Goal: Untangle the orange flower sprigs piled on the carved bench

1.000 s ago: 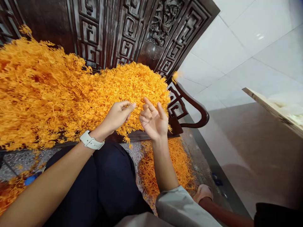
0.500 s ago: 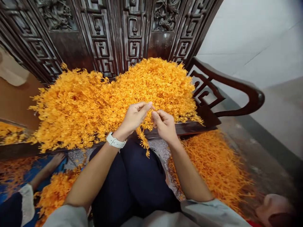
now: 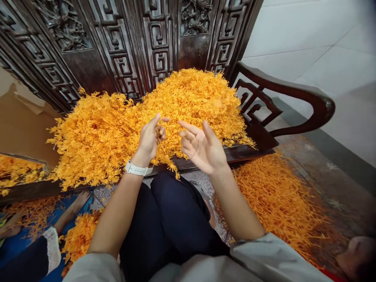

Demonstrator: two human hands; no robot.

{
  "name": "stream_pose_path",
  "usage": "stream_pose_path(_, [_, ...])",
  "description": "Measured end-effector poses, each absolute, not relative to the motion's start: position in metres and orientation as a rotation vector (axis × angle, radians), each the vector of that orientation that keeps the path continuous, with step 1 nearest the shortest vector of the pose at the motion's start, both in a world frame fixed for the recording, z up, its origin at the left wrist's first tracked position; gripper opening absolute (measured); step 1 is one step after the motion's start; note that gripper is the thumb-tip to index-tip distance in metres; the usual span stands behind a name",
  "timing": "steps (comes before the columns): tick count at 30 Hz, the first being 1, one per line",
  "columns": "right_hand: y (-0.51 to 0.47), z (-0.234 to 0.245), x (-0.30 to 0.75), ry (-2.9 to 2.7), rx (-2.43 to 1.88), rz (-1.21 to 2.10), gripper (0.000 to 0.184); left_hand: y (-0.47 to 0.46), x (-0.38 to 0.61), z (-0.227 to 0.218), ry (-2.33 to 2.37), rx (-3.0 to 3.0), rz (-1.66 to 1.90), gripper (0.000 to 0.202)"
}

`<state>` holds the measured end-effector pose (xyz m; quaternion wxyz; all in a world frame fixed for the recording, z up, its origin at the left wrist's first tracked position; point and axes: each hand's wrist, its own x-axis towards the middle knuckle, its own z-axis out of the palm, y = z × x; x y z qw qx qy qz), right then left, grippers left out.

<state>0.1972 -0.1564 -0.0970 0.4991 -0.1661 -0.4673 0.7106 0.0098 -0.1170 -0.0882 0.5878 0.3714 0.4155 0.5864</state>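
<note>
My left hand [image 3: 149,140], with a white-banded watch [image 3: 138,169] on its wrist, has its lower fingers curled round the stem of a yellow-orange artificial flower sprig [image 3: 169,160]. The sprig's frilly end dangles above my knees. My right hand [image 3: 205,149] is apart from it, palm turned inward and fingers spread, holding nothing. Behind both hands a big heap of the same sprigs [image 3: 194,94] covers the seat of a dark carved wooden bench [image 3: 266,147]. The heap's left part [image 3: 96,137] lies beyond my left wrist.
Orange, stem-like pieces [image 3: 279,196] are piled on the floor at right, below the curved armrest [image 3: 311,98]. A cardboard box [image 3: 26,117] stands on the left. Another person's leg [image 3: 72,209] rests on a blue mat [image 3: 48,215]; part of a person's head [image 3: 357,254] shows lower right.
My hands were close together, fingertips nearly meeting at the sprig. Now they have parted: the left has moved left with the sprig, and the right has opened.
</note>
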Motion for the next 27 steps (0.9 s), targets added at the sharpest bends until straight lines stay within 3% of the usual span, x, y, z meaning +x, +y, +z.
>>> stream_pose_path(3, [-0.138,-0.097,0.196,-0.927,-0.822,1.502,0.049,-0.124,0.022,-0.089,0.928,0.916,1.275,0.049])
stream_pose_path(6, [-0.138,-0.106,0.191,-1.094,-0.906,1.206,0.038,-0.125,0.026,-0.092,0.872,0.975,1.175,0.058])
stream_pose_path(13, [-0.136,-0.123,0.193,-1.687,-0.986,0.526,0.009,-0.129,0.039,-0.099,0.904,1.218,1.17,0.038])
stream_pose_path(18, [-0.143,-0.12,0.198,-1.893,-0.993,0.245,0.023,-0.133,0.038,-0.096,1.033,1.181,1.175,0.032])
stream_pose_path(23, [-0.176,-0.106,0.199,-2.034,-0.843,0.378,0.024,-0.128,0.031,-0.091,1.133,1.232,1.021,0.038])
stream_pose_path(27, [-0.216,-0.095,0.19,-2.194,0.055,1.037,0.017,-0.111,0.017,-0.093,1.337,1.269,1.22,0.041])
